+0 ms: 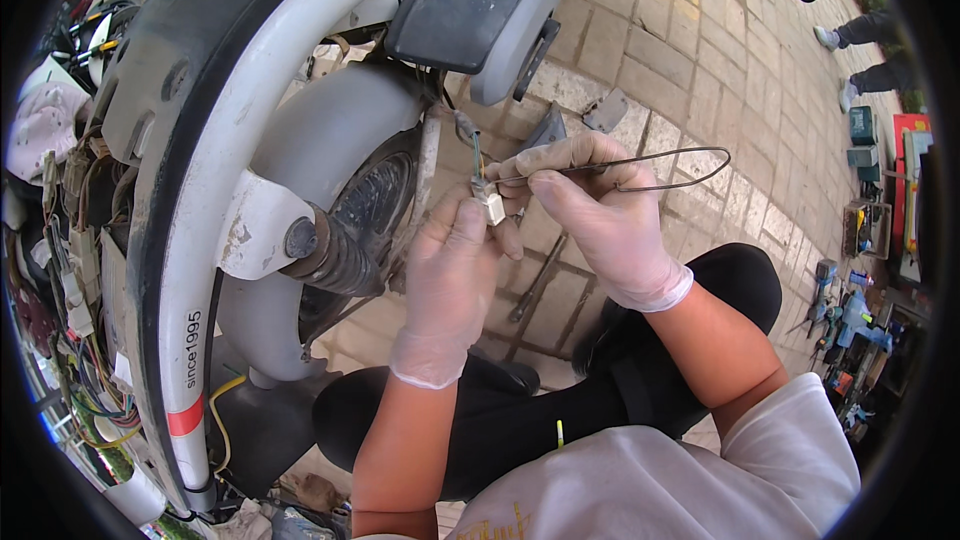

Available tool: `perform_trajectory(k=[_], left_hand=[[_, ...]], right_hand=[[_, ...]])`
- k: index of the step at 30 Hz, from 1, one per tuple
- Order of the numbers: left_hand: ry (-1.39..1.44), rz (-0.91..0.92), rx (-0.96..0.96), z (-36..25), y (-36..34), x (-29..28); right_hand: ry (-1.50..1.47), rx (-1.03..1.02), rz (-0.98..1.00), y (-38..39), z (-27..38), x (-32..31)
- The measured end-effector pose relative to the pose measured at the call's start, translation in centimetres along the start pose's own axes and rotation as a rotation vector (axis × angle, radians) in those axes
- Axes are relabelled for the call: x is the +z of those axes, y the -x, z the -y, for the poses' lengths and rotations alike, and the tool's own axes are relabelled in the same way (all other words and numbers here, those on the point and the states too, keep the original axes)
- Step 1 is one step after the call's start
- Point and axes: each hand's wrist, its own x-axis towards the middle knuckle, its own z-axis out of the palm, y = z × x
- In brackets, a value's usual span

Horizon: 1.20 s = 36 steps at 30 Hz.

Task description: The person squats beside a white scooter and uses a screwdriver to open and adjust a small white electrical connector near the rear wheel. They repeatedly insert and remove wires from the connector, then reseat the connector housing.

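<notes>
My gloved left hand (pixel 447 275) pinches a small white plastic wire connector (pixel 495 208) between thumb and fingers. Thin coloured wires (pixel 477 152) run from its upper end to a grey sleeved cable by the scooter's rear. In the fingers of my gloved right hand (pixel 620 230) is a thin metal wire (pixel 728 157) bent into a long loop, which sticks out to the right. Its other end points at the top of the connector; whether it enters the housing is too small to tell. The two hands are close together, fingertips nearly touching.
At left stands a scooter with a grey rear fender (pixel 275 140), a coil spring (pixel 345 258) and exposed wiring (pixel 80 280). A long metal tool (pixel 538 280) lies on the paving below my hands. Cordless power tools (pixel 855 325) and boxes stand far right. Another person's legs (pixel 868 30) show upper right.
</notes>
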Motion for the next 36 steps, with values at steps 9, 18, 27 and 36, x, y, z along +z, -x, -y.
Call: perform_trajectory(k=[9, 18, 27, 36], left_hand=[[0.041, 0.023, -0.011, 0.0, -0.1, -0.3], [-0.062, 0.055, -0.059, -1.0, -0.2, -0.7], [-0.141, 0.008, -0.066, -1.2, 0.0, -0.5], [-0.31, -0.036, 0.054, -0.6, 0.0, 0.0]], right_hand=[[-0.037, 0.029, 0.048, -0.2, 0.1, 0.0], [-0.03, 0.161, 0.093, -0.7, 1.3, -0.5], [-0.033, 0.051, 0.102, -0.5, -0.1, -0.7], [-0.027, -0.212, 0.088, 0.1, -2.4, -0.1]])
